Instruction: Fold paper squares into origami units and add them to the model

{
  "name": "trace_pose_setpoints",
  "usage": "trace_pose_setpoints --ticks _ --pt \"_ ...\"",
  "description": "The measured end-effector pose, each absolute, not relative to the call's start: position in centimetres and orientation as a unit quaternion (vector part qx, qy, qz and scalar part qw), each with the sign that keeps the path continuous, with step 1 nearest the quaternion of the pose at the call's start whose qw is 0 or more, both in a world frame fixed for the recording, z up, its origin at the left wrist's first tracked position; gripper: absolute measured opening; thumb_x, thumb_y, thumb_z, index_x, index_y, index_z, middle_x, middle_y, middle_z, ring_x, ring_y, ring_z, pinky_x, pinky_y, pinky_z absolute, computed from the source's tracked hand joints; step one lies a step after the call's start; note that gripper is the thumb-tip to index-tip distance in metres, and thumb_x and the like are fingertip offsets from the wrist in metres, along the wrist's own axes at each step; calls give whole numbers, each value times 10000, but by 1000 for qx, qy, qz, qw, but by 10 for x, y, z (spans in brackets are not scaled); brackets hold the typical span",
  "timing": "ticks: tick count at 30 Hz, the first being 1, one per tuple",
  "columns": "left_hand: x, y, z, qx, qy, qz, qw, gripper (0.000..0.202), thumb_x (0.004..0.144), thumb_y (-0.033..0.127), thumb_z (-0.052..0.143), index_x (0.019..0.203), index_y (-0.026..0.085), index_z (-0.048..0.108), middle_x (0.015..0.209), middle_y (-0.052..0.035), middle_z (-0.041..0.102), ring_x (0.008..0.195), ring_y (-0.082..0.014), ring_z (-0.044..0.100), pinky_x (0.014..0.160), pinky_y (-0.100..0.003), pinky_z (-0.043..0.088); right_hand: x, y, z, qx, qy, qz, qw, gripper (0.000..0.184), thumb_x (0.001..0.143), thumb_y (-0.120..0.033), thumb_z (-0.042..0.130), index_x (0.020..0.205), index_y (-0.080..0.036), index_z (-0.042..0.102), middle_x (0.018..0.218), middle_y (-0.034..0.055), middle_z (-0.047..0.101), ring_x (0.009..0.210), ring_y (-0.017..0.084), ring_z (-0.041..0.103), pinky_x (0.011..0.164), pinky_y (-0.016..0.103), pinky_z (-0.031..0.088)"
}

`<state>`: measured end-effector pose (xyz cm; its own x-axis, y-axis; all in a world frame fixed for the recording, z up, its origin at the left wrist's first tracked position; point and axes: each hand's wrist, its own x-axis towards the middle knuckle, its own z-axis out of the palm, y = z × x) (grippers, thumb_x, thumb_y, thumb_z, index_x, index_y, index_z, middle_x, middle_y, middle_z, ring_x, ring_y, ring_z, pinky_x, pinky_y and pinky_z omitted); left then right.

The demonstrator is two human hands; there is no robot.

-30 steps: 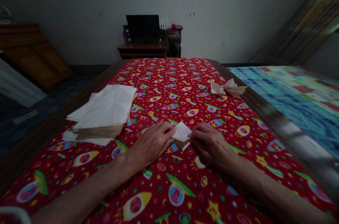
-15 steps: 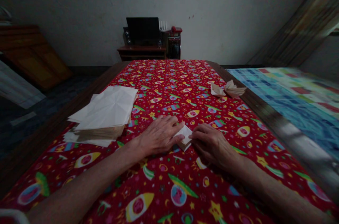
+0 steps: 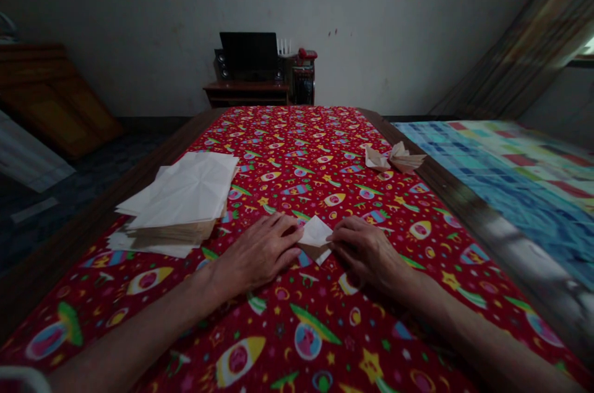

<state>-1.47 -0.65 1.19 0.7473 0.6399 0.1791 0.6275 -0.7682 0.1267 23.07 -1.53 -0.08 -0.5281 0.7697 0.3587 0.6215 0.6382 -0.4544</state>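
A small piece of folded paper (image 3: 316, 231), white with a brownish layer under its near edge, lies flat on the red cloth between my hands. At its right corner, my right hand (image 3: 366, 250) is closed, with thumb and fingertips pinching the edge. My left hand (image 3: 266, 249) rests palm down on the cloth, its index finger and thumb about the left corner; the exact grip there is partly hidden. To the left of that hand is a stack of creased paper sheets (image 3: 185, 195). Folded paper pieces (image 3: 403, 159) stand near the table's right edge.
A red patterned tablecloth (image 3: 297, 182) covers the long table, whose dark wooden edge (image 3: 445, 192) shows on the right. Beyond its far end stand a monitor (image 3: 248, 54) and speakers on a small desk. A bed with a checked cover (image 3: 510, 176) adjoins the right side.
My left thumb has slid off the paper's face to its left corner, uncovering more of the fold. My right hand stays at the right corner. The view has shifted slightly.
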Motion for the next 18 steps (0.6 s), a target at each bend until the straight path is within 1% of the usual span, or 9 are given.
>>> trace_pose_setpoints --ticks 3,6,9,11,13,15,18 --pt "-17 -4 5 927 330 170 51 249 940 264 454 1111 156 598 1094 -85 566 1031 -215 497 901 -373 443 231 -14 -1 -404 -863 135 270 151 894 -200 510 833 -161 642 865 73 617 749 152 557 662 264 437" --pt "-13 0 0 906 328 250 94 172 912 244 518 961 162 661 994 -70 604 975 -196 533 853 -342 463 231 -13 -1 -405 -861 147 271 171 905 -235 507 816 -172 639 855 65 616 745 150 559 657 264 436" --pt "-5 6 -4 863 359 315 167 126 870 194 577 790 167 671 874 -42 615 862 -159 575 759 -284 480 230 -13 -1 -416 -852 159 276 211 919 -274 493 779 -179 620 804 47 603 714 143 549 632 261 426" --pt "-1 9 -4 838 386 332 198 126 843 172 604 729 165 656 809 -20 604 776 -135 580 707 -256 473 229 -13 -2 -430 -844 155 281 209 922 -278 489 772 -182 598 780 35 588 710 142 542 630 262 417" --pt "1 11 -4 832 402 325 203 137 840 170 604 708 162 639 781 -10 587 750 -130 570 699 -251 462 229 -14 -3 -442 -838 141 286 184 921 -282 493 788 -189 580 782 32 581 724 146 539 645 267 416" --pt "1 11 -4 841 400 307 197 140 855 180 582 723 157 622 808 -19 579 796 -144 563 734 -267 457 230 -14 -6 -449 -837 126 288 161 917 -288 499 806 -196 570 796 36 578 735 150 535 658 272 418" --pt "-3 11 -4 863 368 282 200 62 847 223 605 831 163 608 900 -35 572 873 -164 550 776 -287 457 231 -13 -11 -452 -838 107 286 141 907 -281 514 802 -200 561 804 41 577 731 151 529 656 271 416"
